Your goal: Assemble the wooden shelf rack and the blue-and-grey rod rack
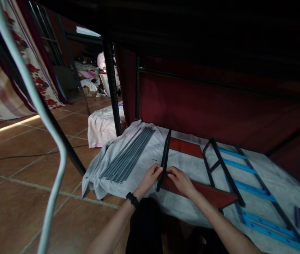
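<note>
We see a dim interior, near-black across the upper right. A bright strip of light (9, 126) lines the floor (12, 146) below the floral curtain (0, 84); we find fine detail soft, notably in the distant heap (89, 84).

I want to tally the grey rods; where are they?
In the head view, the grey rods lie left of centre on the pale cloth, left of the black bar at the left hand.

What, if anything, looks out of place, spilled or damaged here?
No spill or damage stands out. The gray cloth is rumpled and sagging at its left end, and a jumbled heap in the background looks untidy.
</note>
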Demonstrator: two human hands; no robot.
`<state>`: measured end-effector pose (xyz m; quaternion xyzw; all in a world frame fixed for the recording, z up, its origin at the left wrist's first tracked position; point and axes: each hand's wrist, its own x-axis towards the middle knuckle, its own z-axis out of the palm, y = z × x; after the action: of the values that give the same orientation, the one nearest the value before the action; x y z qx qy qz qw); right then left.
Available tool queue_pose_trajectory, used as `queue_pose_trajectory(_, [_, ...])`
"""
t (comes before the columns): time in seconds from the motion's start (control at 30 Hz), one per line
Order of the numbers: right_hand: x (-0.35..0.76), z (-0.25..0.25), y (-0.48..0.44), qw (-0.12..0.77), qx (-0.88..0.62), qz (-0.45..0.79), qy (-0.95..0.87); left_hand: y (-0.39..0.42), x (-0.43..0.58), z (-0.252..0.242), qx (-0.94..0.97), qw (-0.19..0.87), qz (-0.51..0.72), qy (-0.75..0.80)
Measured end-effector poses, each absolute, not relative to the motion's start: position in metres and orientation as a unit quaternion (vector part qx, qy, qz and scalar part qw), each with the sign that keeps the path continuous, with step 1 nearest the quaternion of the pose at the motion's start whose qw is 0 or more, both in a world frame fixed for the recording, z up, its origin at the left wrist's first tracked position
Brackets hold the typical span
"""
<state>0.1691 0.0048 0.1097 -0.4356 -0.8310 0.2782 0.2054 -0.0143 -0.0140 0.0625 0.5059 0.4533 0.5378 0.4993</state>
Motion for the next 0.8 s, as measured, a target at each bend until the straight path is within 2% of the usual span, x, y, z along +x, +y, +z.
queue_pose_trajectory(0.53, [0.169,0.113,0.004,0.244,-0.428,0.311,-0.813,-0.024,-0.017,0.083,0.411,0.567,0.547,0.458])
queue_pose_trajectory(0.8, [0.169,0.114,0.004,0.246,-0.426,0.312,-0.813,-0.020,-0.021,0.085,0.522,0.479,0.544,0.450])
